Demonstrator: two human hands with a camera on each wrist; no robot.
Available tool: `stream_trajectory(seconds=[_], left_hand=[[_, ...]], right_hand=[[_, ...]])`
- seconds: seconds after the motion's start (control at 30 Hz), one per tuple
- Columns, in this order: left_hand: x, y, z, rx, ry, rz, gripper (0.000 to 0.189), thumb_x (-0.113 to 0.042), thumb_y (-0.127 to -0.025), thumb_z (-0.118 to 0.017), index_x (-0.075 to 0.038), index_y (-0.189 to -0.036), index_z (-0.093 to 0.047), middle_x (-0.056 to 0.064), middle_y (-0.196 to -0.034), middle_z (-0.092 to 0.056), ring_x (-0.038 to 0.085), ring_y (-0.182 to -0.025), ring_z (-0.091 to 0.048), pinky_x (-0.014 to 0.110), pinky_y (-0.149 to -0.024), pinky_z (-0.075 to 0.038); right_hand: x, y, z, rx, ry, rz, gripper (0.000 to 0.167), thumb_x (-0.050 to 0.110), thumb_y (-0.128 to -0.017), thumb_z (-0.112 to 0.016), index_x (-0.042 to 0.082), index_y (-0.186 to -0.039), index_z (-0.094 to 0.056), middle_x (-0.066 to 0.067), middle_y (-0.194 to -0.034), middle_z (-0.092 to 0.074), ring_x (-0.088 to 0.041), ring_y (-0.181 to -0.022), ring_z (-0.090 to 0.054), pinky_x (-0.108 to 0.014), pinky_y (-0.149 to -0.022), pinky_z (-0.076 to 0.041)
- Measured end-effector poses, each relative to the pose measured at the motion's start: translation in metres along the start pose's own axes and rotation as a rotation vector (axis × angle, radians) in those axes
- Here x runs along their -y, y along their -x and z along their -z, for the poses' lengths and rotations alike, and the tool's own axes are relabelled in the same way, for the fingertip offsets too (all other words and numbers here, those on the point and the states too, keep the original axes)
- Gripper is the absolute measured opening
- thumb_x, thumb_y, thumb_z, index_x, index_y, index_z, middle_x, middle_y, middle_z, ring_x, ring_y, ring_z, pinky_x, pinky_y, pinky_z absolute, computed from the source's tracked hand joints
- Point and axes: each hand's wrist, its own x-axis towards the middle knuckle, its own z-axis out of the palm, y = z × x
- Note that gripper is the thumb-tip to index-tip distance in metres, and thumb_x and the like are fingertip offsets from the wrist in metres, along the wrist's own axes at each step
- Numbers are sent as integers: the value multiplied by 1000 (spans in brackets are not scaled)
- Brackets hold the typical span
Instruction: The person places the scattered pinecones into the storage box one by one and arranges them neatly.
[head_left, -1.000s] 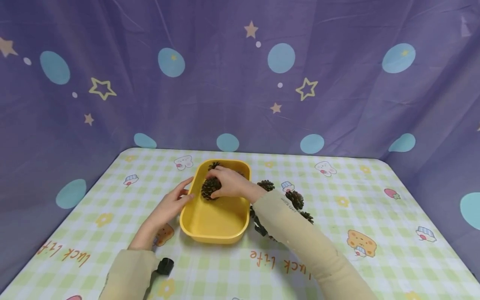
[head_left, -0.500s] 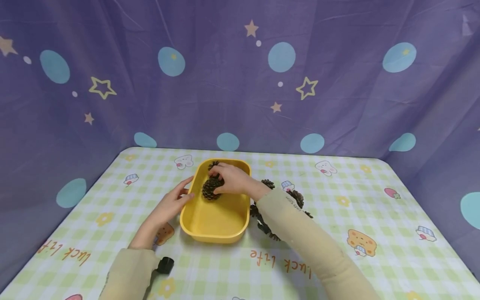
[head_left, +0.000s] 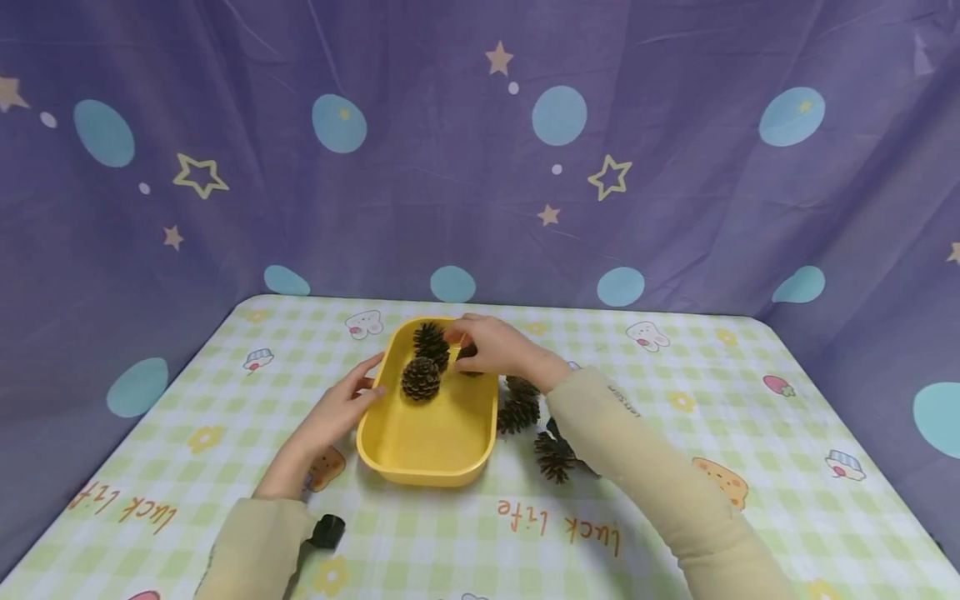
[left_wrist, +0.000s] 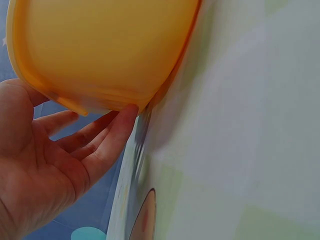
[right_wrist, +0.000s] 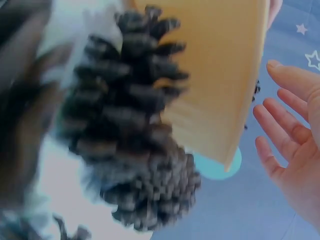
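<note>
A yellow plastic bin stands on the table, with dark brown pine cones inside, toward its far end. My left hand holds its left wall, thumb at the rim and fingers against the outside, as the left wrist view also shows. My right hand is above the bin's far right edge, partly covering another pine cone there. In the right wrist view its fingers are spread, with nothing between them. More pine cones lie right of the bin, partly hidden by the right sleeve.
A checked tablecloth with printed cartoons covers the table. A purple curtain with stars and ovals hangs behind it. A small black object sits at the left cuff.
My right hand has let go of the pine cone in the bin and moved right toward the bin's far right edge. The left hand stays on the left wall.
</note>
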Motion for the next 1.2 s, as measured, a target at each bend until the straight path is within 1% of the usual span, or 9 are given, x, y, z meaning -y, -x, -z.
stream_trajectory(seconds=[0.23,0.43,0.6,0.77,0.97,1.2], left_hand=[[1,0,-1,7,15,5,58,-36,-95,-46,-28,-146,-20,18,-125,-49,24,-97,-57,31,-73,-47],[1,0,-1,6,10,-5,57,-36,-95,-45,-28,-146,-20,17,-124,-50,23,-96,-57,31,-73,-47],[2,0,-1,7,0,2,57,-35,-95,-45,-28,-146,-20,17,-125,-50,23,-97,-57,32,-74,-46],[1,-1,-1,4,-9,-1,57,-34,-95,-45,-27,-146,-20,17,-124,-50,23,-96,-57,31,-73,-46],[1,0,-1,0,-16,-6,57,-36,-95,-45,-28,-146,-20,17,-124,-51,22,-96,-57,32,-74,-46],[1,-1,0,3,-11,-10,58,-37,-95,-45,-28,-146,-20,17,-125,-50,23,-98,-57,33,-76,-46]], right_hand=[[-12,16,11,-22,55,-18,37,22,-82,-68,10,-116,-59,-4,-105,-59,-17,-94,-57,-31,-84,-45],[-22,31,20,-22,50,-40,36,23,-83,-67,9,-115,-59,-5,-105,-60,-20,-95,-57,-33,-83,-45],[-33,42,24,-32,65,-49,37,25,-83,-67,8,-115,-59,-6,-106,-60,-20,-95,-58,-34,-83,-46],[-43,53,25,-25,43,-83,39,26,-82,-67,8,-115,-59,-7,-106,-60,-22,-96,-58,-35,-83,-46],[-55,64,25,-16,37,-124,38,28,-82,-67,9,-114,-59,-9,-107,-61,-22,-96,-58,-35,-83,-46],[-67,73,18,9,15,-176,40,34,-83,-65,11,-115,-58,-9,-111,-60,-21,-98,-57,-36,-83,-46]])
